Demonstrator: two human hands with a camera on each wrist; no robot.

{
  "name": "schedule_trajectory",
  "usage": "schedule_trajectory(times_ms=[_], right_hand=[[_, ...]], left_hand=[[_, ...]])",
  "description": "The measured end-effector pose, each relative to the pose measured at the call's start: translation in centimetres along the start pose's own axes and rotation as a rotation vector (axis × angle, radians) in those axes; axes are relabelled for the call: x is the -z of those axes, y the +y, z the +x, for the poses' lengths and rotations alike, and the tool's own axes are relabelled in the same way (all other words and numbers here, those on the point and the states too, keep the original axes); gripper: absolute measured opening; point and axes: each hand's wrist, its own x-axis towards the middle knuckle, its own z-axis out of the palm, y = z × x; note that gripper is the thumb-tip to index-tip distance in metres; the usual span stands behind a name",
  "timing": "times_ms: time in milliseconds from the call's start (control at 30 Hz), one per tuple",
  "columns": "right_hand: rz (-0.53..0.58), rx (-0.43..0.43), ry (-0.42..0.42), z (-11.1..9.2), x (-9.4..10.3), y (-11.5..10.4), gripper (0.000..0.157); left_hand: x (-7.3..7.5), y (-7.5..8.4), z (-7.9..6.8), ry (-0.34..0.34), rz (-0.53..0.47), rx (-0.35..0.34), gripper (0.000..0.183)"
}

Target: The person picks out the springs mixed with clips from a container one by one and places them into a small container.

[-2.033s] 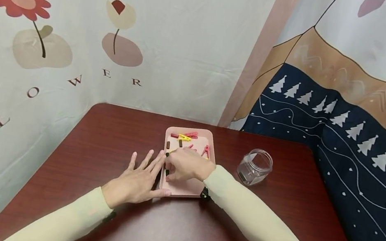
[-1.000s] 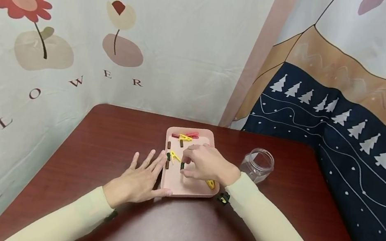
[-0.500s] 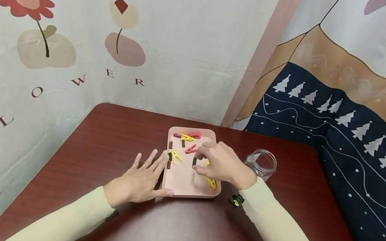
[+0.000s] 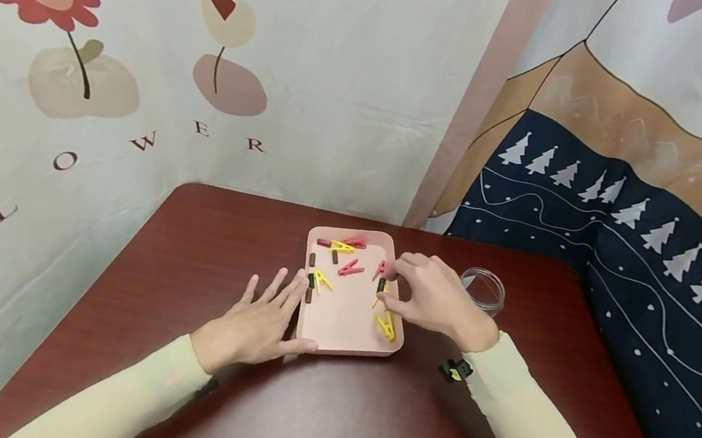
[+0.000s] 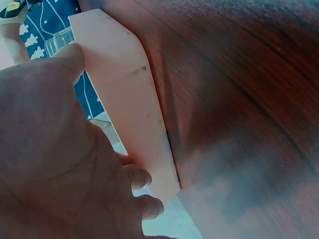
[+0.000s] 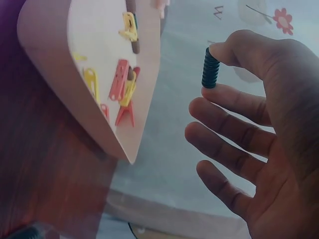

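My right hand (image 4: 441, 297) pinches a dark green coil spring (image 6: 211, 68) end to end between thumb and index fingertip, the other fingers spread apart. In the head view, it hovers over the right side of a pink tray (image 4: 345, 352). My left hand (image 4: 245, 332) lies spread at the tray's left side, with fingertips and thumb at the rim; in the left wrist view, they reach over the tray wall (image 5: 117, 94). Inside are red clothespins (image 4: 351, 269), yellow clothespins (image 4: 386, 326), brown springs (image 4: 335, 256), a red spring (image 4: 324, 243) and another dark green spring (image 4: 311, 280).
Right of the tray, a clear open jar (image 4: 484, 288) stands partly hidden behind my right hand. The reddish-brown table (image 4: 240, 233) meets a pale flower-printed cloth (image 4: 342, 96) behind and a dark blue tree-printed cloth (image 4: 531, 200) at the right.
My right hand has lifted the dark green spring from the tray's left side and carried it rightward towards the jar. My left hand has stayed at the tray's left edge.
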Motion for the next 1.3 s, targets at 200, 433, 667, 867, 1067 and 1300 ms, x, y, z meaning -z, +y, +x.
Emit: schedule_trajectory(times_ms=[200,433,667,867,1067,1300], right_hand=[[0.010,-0.038,0.056,-1.1,1.0,1.0,0.035],[-0.009,-0.083,0.100,-2.4,1.9,2.3,0.033],[-0.023,-0.138,0.142,-3.6,2.8,3.7,0.032],[-0.015,-0.183,0.165,-4.6,3.3,5.0,0.030],[0.004,-0.214,0.194,-5.5,3.8,6.1,0.026],[0.023,-0.258,0.201,-6.6,4.2,7.3,0.026]], left_hand=[[0.1,0.0,0.1,-0.002,-0.002,0.000,0.119],[0.1,0.0,0.2,-0.005,0.010,-0.003,0.119],[0.3,0.1,0.0,-0.011,0.007,-0.004,0.119],[0.3,0.1,-0.2,-0.007,0.005,0.003,0.120],[0.1,0.0,-0.3,-0.006,0.017,0.008,0.120],[0.2,0.2,-0.3,-0.004,0.015,0.002,0.119]])
